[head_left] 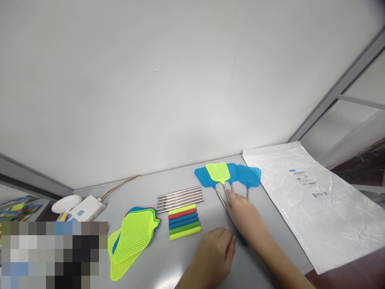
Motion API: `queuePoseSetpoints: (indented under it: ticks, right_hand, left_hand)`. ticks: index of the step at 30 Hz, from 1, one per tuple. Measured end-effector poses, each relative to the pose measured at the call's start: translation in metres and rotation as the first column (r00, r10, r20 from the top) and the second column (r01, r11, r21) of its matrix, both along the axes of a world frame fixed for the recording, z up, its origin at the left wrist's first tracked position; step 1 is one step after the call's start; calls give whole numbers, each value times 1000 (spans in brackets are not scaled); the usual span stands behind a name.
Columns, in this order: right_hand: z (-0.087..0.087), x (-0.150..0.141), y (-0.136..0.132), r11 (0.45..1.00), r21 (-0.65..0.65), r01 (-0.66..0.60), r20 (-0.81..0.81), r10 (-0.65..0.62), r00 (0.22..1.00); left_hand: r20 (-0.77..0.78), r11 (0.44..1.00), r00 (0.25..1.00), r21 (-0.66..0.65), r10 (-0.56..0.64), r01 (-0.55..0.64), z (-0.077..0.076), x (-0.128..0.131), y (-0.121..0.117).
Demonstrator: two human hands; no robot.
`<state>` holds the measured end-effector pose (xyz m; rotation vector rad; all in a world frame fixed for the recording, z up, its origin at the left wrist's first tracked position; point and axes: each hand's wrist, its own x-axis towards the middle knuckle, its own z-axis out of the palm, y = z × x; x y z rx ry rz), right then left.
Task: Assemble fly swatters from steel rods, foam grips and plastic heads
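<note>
1. Yellow-green fly swatter (218, 171) lies with its head across the blue fly swatters (204, 176) on the table (168, 267). The fingers of the right hand (243, 210) look closed on its thin shaft, though their inner side is hidden; a loose pinch there could let it roll.
2. Its head overlaps the blue ones, so pulling or twisting it may drag them out of line; the perforated edges could catch.
3. A blue handle (239, 237) lies partly beneath the right forearm, so lowering or sweeping that arm could push it sideways.
4. The left hand (215, 249) is curled nearly closed near the coloured grips (184, 222), with nothing visible in its fingers; a leftward slide could scatter them, since they are round.
5. The metal rods (180, 199) beside those grips could roll too if the row is knocked.
6. The white plastic sheet (300, 200) reaches close to the rightmost blue head; if tugged, it might shift that swatter.
</note>
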<state>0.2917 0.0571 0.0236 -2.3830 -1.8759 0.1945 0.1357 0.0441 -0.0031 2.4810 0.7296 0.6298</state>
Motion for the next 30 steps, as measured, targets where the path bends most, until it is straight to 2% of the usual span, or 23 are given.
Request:
queuePoseSetpoints:
  ticks: [3,6,9,12,16,20,23,25,27,30]
  right_hand:
    - [4,0,-4,999,34,6,1,-6,1000]
    - [8,-2,-4,995,98,-34,14,33,999]
    - [12,-12,0,972,150,-179,49,174,984]
    - [18,-29,10,922,118,-369,74,362,929]
    - [29,-58,44,821,60,-568,71,564,822]
    - [32,-87,93,758,44,-650,46,649,760]
    - [27,-104,122,718,19,-696,24,695,718]
    - [24,-110,132,697,-1,-717,11,717,697]
    - [20,-114,136,685,-5,-729,9,729,685]
    - [17,-119,138,683,17,-730,19,730,683]
  left_hand:
    - [49,1000,999,12,-8,8,7,-5,3]
    - [116,995,991,63,66,-73,16,-19,10]
    - [152,972,967,93,202,-217,22,-46,15]
    - [123,938,945,133,304,-319,20,-81,11]
    - [86,901,922,195,378,-388,13,-124,-4]
    - [206,823,840,186,502,-537,12,-153,-8]
    - [262,756,768,169,584,-632,13,-164,-4]
    - [277,731,741,159,612,-664,13,-165,-4]
    - [261,738,750,162,608,-655,12,-160,-5]
    - [159,793,818,202,553,-576,10,-147,-9]
